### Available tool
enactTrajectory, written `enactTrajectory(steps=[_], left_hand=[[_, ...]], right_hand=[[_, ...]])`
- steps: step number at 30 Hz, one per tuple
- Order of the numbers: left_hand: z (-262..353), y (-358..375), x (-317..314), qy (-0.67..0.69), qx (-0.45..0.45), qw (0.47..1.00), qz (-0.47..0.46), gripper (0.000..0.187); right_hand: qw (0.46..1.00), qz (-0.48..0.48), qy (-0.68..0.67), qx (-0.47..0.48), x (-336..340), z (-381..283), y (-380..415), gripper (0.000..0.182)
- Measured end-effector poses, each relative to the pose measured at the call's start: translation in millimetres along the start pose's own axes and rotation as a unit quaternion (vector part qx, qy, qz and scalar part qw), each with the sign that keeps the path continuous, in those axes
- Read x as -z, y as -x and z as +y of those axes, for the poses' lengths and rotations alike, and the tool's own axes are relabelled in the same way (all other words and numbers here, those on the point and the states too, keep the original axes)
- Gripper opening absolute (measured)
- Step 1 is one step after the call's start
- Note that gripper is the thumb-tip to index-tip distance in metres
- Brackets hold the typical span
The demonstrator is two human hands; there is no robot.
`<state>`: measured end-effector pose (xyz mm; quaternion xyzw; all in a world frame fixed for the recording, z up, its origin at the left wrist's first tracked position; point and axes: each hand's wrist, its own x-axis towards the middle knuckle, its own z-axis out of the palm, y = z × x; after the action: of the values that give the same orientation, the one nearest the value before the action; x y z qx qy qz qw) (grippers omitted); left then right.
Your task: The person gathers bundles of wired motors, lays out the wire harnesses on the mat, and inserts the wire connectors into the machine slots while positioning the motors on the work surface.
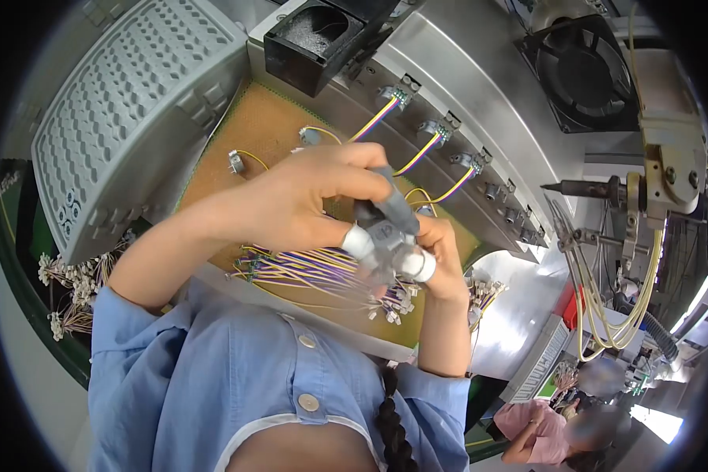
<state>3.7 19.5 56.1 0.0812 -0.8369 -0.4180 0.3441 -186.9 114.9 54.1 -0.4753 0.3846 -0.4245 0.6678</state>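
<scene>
My left hand (299, 193) reaches in with its fingers curled and pinched around a small grey part (385, 234), blurred, whose kind I cannot make out. Facing it, my right hand (439, 256) has its fingers closed against the same part. Grey and white covers sit on several fingertips. Below the hands lies a bundle of yellow, purple and white wires (307, 269), ending in white connectors (397, 303). A small round metal component (236, 162) with a yellow wire rests on the orange mat (248, 118), left of my hands.
Wired round components (440, 130) sit in a row along the metal fixture (492, 118). A soldering iron (586, 189) points inward at right, near a black fan (586, 75). At left stands a grey textured tray (134, 102). A co-worker in pink (535, 429) sits lower right.
</scene>
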Motion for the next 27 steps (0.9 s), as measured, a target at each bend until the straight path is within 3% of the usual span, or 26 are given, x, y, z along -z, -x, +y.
enactTrajectory(steps=[2, 3, 5, 6, 7, 8, 10, 12, 14, 19, 22, 24, 25, 27], left_hand=[[8.5, 13.8, -5.3, 0.117, 0.266, 0.956, 0.04, 0.026], [-1.6, 32.9, -9.3, 0.079, 0.321, 0.943, 0.033, 0.027], [-9.8, 65.3, 0.1, -0.124, 0.248, 0.959, -0.054, 0.026], [-15.5, 82.1, -5.4, -0.185, 0.242, 0.952, -0.024, 0.027], [-18.6, 93.7, -14.3, -0.241, 0.235, 0.942, 0.009, 0.029], [-18.1, 93.6, -17.5, -0.233, 0.222, 0.947, 0.005, 0.029], [-18.6, 90.6, -21.2, -0.309, 0.196, 0.931, 0.004, 0.032], [-26.3, 88.5, -21.5, -0.321, 0.179, 0.93, 0.015, 0.03], [-31.0, 85.0, -20.0, -0.307, 0.185, 0.933, 0.041, 0.024], [2.7, 57.8, -1.1, -0.173, 0.241, 0.954, 0.044, 0.015], [21.9, 36.1, -2.9, -0.12, 0.186, 0.974, 0.051, 0.013], [27.3, 26.4, -4.4, -0.096, 0.145, 0.982, 0.078, 0.015], [24.8, 27.7, -4.3, -0.14, 0.122, 0.979, 0.08, 0.015], [23.8, 29.5, -4.0, -0.124, 0.122, 0.981, 0.085, 0.016]], right_hand=[[0.994, 0.078, -0.003, -0.073, -7.3, -5.6, 3.0, 0.019], [0.991, 0.128, 0.016, -0.035, -12.8, -3.3, 5.4, 0.018], [0.982, 0.19, -0.004, -0.01, -9.9, 4.0, 20.4, 0.029], [0.968, 0.251, -0.021, 0.019, -4.9, 6.8, 27.0, 0.04], [0.955, 0.296, -0.021, 0.026, -5.0, 10.6, 29.5, 0.039], [0.95, 0.309, -0.014, 0.03, -4.8, 13.5, 30.4, 0.039], [0.885, 0.415, -0.167, 0.131, -4.8, 18.4, 26.4, 0.039], [0.842, 0.5, -0.155, 0.133, -4.9, 16.8, 18.8, 0.041], [0.847, 0.472, -0.208, 0.128, 4.0, 22.3, 18.2, 0.04], [0.868, 0.441, -0.163, 0.157, 22.6, 30.8, 5.8, 0.046], [0.879, 0.448, -0.132, 0.098, 25.1, 14.3, 7.3, 0.047], [0.928, 0.341, -0.143, 0.059, 26.4, -7.3, 22.9, 0.042], [0.915, 0.401, 0.046, 0.002, 27.8, -12.7, 40.0, 0.04], [0.851, 0.465, 0.24, -0.043, 14.0, -26.6, 57.9, 0.036]])
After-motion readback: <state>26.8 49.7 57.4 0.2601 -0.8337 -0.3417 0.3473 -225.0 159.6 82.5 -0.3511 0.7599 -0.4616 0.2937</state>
